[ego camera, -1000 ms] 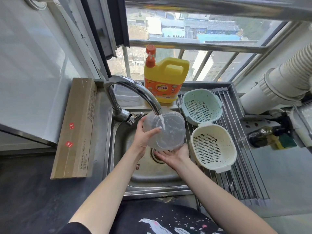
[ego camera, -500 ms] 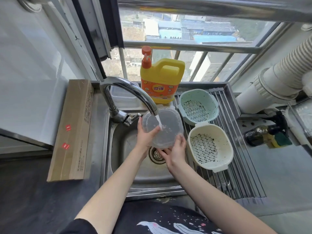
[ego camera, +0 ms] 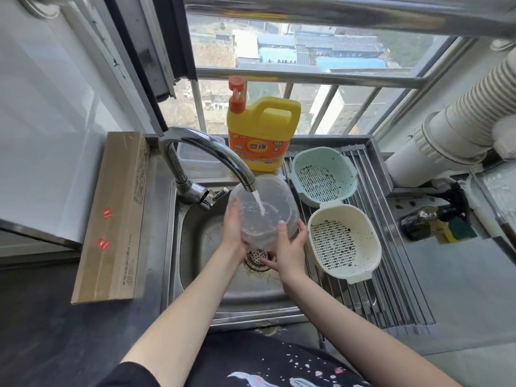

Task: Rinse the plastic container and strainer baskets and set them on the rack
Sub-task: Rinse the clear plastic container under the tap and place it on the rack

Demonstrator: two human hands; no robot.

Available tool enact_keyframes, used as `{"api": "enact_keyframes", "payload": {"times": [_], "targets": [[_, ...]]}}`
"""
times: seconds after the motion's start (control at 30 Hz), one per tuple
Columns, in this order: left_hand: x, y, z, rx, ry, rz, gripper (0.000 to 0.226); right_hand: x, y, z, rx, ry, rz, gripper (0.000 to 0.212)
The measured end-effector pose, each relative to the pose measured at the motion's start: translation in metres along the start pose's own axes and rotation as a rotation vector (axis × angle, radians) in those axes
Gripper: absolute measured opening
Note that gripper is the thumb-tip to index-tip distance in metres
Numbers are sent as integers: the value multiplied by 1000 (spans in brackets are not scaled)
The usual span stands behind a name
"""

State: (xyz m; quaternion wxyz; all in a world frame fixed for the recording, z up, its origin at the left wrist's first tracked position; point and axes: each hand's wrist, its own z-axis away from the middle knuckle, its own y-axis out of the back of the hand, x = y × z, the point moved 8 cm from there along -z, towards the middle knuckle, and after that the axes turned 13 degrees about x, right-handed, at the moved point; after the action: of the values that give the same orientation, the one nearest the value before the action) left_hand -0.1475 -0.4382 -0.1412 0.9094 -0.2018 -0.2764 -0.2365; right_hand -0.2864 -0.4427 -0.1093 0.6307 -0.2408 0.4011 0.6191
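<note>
Centre of frame: the clear plastic container is held over the sink, mouth tilted up toward the camera, directly under the faucet; a stream of water runs into it. The left hand cups the container's left wall, fingers curled along the outside. The right hand holds the lower right rim, thumb hooked over the edge into the mouth and the fingers wrapped underneath. Both hands therefore grip the container; neither is free. Right of the sink, on the slatted rack, sit the two strainer baskets, touching each other: the pale green basket toward the upper part of the frame, the cream basket below it. Both show dark specks, so judged not yet rinsed. A yellow detergent jug stands behind the faucet; a cardboard box lies on the bench at left. Handling judgement: container looks thin-walled and light, likely to flex if squeezed and slippery when wet, gaining weight as water collects. Best held at the stiffer rim with support under the base, as now. The baskets look rigid and light; their rim lips offer the obvious hold.
</note>
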Motion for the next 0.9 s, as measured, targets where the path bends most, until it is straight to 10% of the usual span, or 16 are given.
{"api": "enact_keyframes", "payload": {"times": [0.13, 0.47, 0.7, 0.9], "targets": [[47, -3, 17, 119, -454, -395, 68, 24, 5, -5, -5, -82, 173, 52], [71, 13, 34, 123, -592, -537, 63, 37, -12, 14, -192, -467, -280, 56], [46, 46, 16, -26, -277, -436, 81, 42, -26, 4, -324, -691, -329, 71], [23, 53, 16, -124, -23, -351, 72, 3, -15, -18, -149, -238, -79, 26]]}}
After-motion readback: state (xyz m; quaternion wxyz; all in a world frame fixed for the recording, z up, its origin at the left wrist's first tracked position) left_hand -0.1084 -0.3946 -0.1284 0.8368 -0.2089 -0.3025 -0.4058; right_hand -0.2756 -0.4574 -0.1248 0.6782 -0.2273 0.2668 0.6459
